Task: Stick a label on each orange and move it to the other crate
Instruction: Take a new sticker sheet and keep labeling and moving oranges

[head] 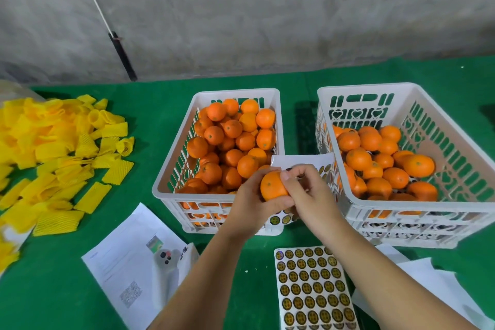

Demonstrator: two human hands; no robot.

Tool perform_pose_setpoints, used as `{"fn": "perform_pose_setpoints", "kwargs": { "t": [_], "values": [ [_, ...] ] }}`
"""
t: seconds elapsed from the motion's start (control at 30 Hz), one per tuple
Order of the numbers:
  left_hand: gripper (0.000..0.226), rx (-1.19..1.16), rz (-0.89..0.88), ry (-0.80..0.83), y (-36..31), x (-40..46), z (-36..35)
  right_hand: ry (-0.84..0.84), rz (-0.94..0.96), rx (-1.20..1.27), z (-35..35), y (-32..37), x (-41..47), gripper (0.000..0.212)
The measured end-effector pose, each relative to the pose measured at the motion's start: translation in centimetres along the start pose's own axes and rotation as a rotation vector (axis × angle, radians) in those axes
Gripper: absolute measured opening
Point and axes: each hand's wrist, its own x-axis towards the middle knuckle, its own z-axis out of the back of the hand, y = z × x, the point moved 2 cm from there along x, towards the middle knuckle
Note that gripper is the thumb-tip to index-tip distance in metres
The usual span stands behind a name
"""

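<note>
While one orange is held up between the two crates, near the front of the counter, the batch stands partly processed.

Item, orange in work: cupped from below and behind by the left hand, fingers curled round it. Right hand has its fingertips bunched at the fruit's upper right side, apparently pressing or placing a label; the label itself is hidden under the fingers, so whether it is stuck yet cannot be told.

Item, left crate: white, slotted, heaped with oranges nearly to the rim. Judged the source stock, still to be labelled.

Item, right crate: white, larger in view, holding a shallower layer of oranges that leaves its far wall exposed. Judged the receiving crate; labels on these fruit are too small to make out.

Item, sticker sheet: at the front edge of the counter, rows of round gold-and-black labels, mostly full. A second, curled sheet lies behind the hands, between the crates.

Item, yellow foam sleeves: heaped at the left edge, untouched by either hand.

Item, printed papers: front left.

Assessment: a good share moved, the larger share remaining.
</note>
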Motion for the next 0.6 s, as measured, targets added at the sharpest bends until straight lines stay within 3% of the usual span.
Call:
{"fn": "perform_pose_setpoints", "kwargs": {
  "t": [0.17,0.3,0.43,0.6],
  "values": [
    [0.081,0.003,-0.089,-0.094,-1.5,-3.1,-0.5,-0.141,0.068,0.093,-0.1,1.7,-0.8,0.027],
    [0.088,0.049,-0.115,-0.118,-2.1,-3.8,1.3,-0.070,0.119,0.072,-2.2,3.0,-1.8,0.044],
    [0.093,-0.038,-0.120,-0.045,-3.1,-4.1,4.6,-0.131,0.187,0.079,-4.7,5.5,-2.2,0.042],
    [0.093,-0.056,-0.186,0.028,-5.9,-2.9,7.8,-0.302,0.092,0.155,-7.2,9.4,-2.4,0.043]
  ]
}}
